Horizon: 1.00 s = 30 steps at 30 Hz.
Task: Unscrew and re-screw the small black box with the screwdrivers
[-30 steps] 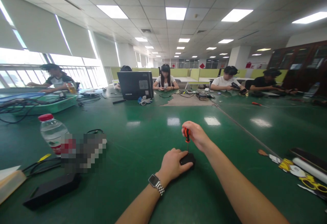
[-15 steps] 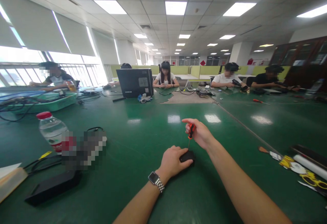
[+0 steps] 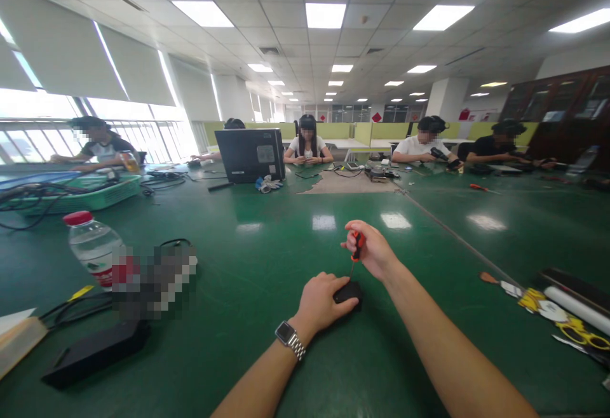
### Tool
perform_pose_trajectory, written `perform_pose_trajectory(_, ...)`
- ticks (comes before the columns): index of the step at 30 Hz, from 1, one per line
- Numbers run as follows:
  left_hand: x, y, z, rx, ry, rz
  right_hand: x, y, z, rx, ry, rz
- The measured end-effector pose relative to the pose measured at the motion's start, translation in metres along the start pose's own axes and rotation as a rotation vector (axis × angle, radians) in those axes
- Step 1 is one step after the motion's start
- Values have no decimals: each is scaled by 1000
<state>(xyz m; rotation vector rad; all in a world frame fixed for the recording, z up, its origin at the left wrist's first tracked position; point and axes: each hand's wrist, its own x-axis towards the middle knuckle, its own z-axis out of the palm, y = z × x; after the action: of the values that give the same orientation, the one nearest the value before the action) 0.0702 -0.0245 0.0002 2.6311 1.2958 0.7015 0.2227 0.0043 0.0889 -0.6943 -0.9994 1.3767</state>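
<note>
My left hand (image 3: 321, 302), with a watch on its wrist, grips a small black object (image 3: 349, 293) and presses it on the green table (image 3: 214, 342). It is rounded like a computer mouse, but I cannot tell its kind for sure. Above it, my right hand (image 3: 370, 249) is closed round the orange and black handle of a screwdriver (image 3: 357, 246). The shaft points down, nearly upright, and its tip meets the far side of the black object. The exact contact spot is too small to make out.
Left of me stand a water bottle (image 3: 98, 249) and a black angular object (image 3: 98, 351). Yellow-handled scissors (image 3: 584, 335) lie at the right. Farther off are a green basket (image 3: 107, 195), a black computer case (image 3: 250, 156), gloves (image 3: 267, 183) and several people seated at the table.
My right forefinger, stretched out before, has curled back near the screwdriver handle. My left hand still holds the black object in place. The view has shifted slightly.
</note>
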Motion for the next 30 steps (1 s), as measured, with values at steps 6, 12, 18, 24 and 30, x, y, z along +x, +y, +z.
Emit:
perform_pose_trajectory(6,0,1,0,-2,-1,-9,-1,3,0,-79,5,7)
perform_pose_trajectory(12,0,0,0,-6,-4,-2,-2,5,3,-16,10,-7)
perform_pose_trajectory(18,-1,0,1,-4,10,-5,-3,6,-2,-65,40,-34)
perform_pose_trajectory(24,-1,1,-1,-1,-2,-17,-2,7,-11,-339,169,-222)
perform_pose_trajectory(30,-1,2,-3,-17,-18,-25,-14,3,-47,-767,553,-543)
